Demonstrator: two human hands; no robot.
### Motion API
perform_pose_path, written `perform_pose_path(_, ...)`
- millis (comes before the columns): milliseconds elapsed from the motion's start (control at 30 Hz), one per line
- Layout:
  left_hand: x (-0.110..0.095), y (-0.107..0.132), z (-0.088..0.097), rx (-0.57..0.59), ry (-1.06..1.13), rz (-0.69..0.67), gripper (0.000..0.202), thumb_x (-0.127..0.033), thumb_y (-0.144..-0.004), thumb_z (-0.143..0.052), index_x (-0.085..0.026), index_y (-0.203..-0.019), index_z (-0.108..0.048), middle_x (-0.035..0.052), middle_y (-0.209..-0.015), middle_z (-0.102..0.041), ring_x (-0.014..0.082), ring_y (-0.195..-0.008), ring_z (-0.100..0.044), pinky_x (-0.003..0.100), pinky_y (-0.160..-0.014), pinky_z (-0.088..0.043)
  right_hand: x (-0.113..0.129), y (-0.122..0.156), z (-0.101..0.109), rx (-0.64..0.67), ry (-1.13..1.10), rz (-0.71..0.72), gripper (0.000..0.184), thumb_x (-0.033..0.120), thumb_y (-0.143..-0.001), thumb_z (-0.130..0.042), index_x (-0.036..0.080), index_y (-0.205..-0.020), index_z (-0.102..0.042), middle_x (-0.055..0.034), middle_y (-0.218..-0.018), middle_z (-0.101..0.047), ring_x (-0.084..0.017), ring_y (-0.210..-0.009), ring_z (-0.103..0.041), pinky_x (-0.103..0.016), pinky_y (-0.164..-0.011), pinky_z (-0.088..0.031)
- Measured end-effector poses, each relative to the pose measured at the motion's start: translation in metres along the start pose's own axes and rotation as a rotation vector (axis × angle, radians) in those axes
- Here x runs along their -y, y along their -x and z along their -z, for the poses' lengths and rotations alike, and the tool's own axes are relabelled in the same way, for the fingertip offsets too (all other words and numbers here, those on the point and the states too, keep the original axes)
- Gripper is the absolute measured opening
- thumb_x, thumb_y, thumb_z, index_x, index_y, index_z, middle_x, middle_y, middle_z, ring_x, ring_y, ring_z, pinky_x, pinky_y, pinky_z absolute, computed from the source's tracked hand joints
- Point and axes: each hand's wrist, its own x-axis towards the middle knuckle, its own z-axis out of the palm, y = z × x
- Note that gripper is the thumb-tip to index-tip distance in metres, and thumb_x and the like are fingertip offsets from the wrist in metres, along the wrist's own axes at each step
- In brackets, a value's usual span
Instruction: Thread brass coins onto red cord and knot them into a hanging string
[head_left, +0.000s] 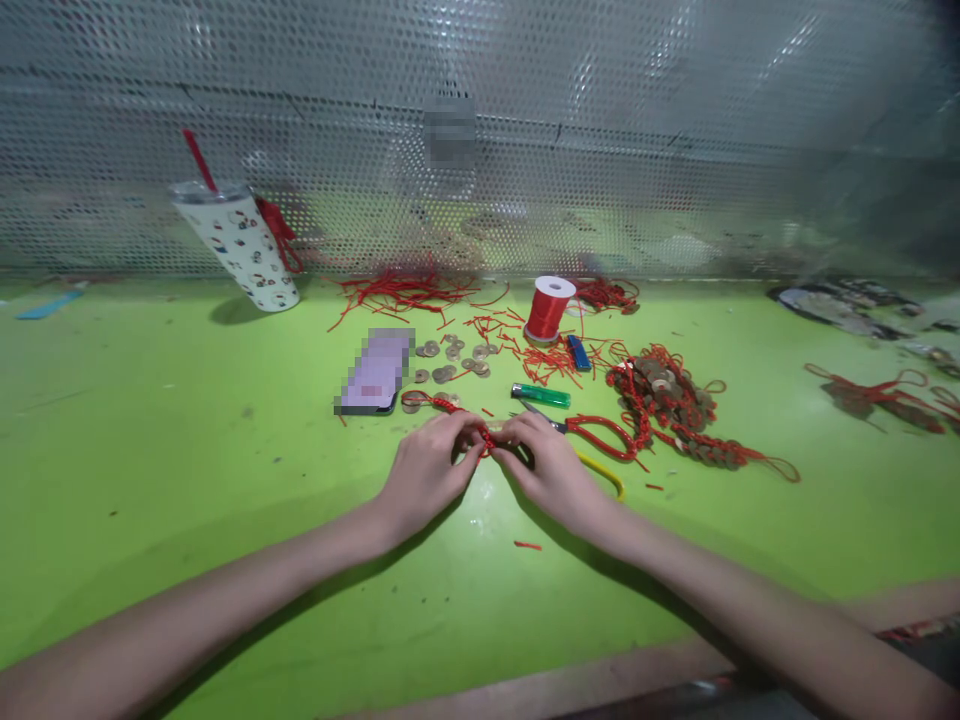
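Note:
My left hand (pixel 431 465) and my right hand (pixel 546 462) meet at the middle of the green table (pixel 187 470), fingers pinched together on a red cord (pixel 487 440) stretched between them. The cord runs back and left to a coin (pixel 411 402) near a phone (pixel 375 372). Loose brass coins (pixel 450 362) lie just beyond my hands. Small scissors with a yellow handle (pixel 600 466) lie under and right of my right hand.
A spool of red cord (pixel 547 308), a green lighter (pixel 541 396) and a blue lighter (pixel 579 352) lie behind. A heap of finished red knotted coin strings (pixel 675 410) is at right. A patterned cup with a straw (pixel 244 245) stands back left by the perforated wall.

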Motion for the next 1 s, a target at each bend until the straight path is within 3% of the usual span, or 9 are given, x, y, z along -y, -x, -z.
perform_pose_path(233,0.0,-0.0016,-0.0057,0.003,0.073,0.026,0.017,-0.012,-0.092,-0.059,-0.015,-0.109,-0.061,0.0064,-0.093,-0.07,0.02,-0.08,-0.064,0.035,-0.075,-0.052,0.0027,-0.0004,0.0012,-0.039,-0.009,-0.036,0.009,0.012,-0.091,-0.069,0.015,-0.1,-0.067,-0.0091,-0.098,-0.068,-0.025,-0.096,-0.062,-0.041,-0.087,-0.052)
perform_pose_path(633,0.0025,-0.0022,-0.0081,-0.034,0.0,-0.158,0.017,-0.008,-0.095,-0.053,-0.013,-0.112,-0.057,0.0081,-0.096,-0.067,0.0223,-0.089,-0.063,0.036,-0.079,-0.052,-0.0003,-0.0014,0.0011,-0.042,-0.021,-0.046,0.011,0.01,-0.088,-0.071,0.016,-0.096,-0.067,-0.0078,-0.095,-0.069,-0.023,-0.091,-0.063,-0.038,-0.083,-0.052)
perform_pose_path(1000,0.0061,-0.0025,-0.0024,0.039,0.093,-0.106,0.016,-0.01,-0.094,-0.055,-0.014,-0.109,-0.06,0.0056,-0.091,-0.067,0.0186,-0.079,-0.062,0.033,-0.073,-0.052,0.0014,-0.0015,0.0026,-0.04,-0.052,-0.034,0.01,0.009,-0.089,-0.07,0.016,-0.096,-0.07,-0.0069,-0.093,-0.069,-0.021,-0.09,-0.063,-0.035,-0.081,-0.051)
